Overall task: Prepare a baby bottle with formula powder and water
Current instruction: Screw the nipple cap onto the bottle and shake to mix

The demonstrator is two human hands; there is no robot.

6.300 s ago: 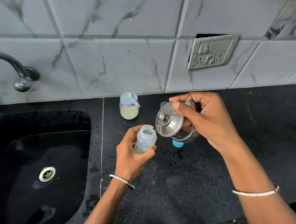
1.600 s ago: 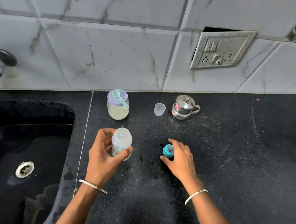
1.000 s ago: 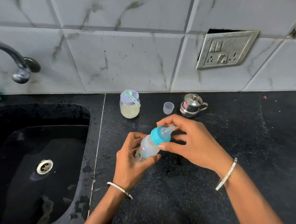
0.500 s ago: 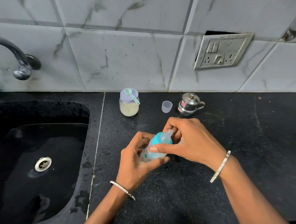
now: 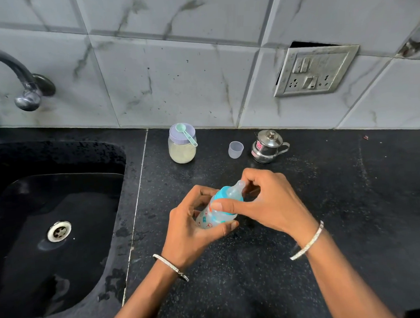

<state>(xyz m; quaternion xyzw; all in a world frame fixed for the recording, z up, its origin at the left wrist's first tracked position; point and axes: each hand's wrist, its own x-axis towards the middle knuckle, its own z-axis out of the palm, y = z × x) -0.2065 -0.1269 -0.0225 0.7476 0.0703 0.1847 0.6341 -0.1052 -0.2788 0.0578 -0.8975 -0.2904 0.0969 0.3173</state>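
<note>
1. In the centre of the frame the left hand (image 5: 188,230) is wrapped around the small clear plastic baby bottle with printed figures (image 5: 209,219), its fingers closed on the body. I take it this steadies the bottle while the top is worked.
2. The bottle tilts up and to the right, held off the speckled black stone worktop (image 5: 354,199).
3. The right hand (image 5: 268,204) grips the turquoise screw collar with its clear teat (image 5: 227,197), thumb across the front and fingers curled behind. That looks like a grip for twisting the collar tight.
4. Judging by that, powder and water are probably in and sealing is the step in hand; the contents are hard to make out.
5. Above centre, near the tiled wall, stand a glass jar of pale powder with a lilac lid (image 5: 182,147), a mint green scoop (image 5: 186,134) lying on that lid, a small translucent cap (image 5: 236,149) and a little lidded steel pot (image 5: 267,146).
6. All are well apart from the hands; nothing blocks them.
7. The black sink (image 5: 56,242) fills the left of the frame, with a tap (image 5: 25,89) at upper left.
</note>
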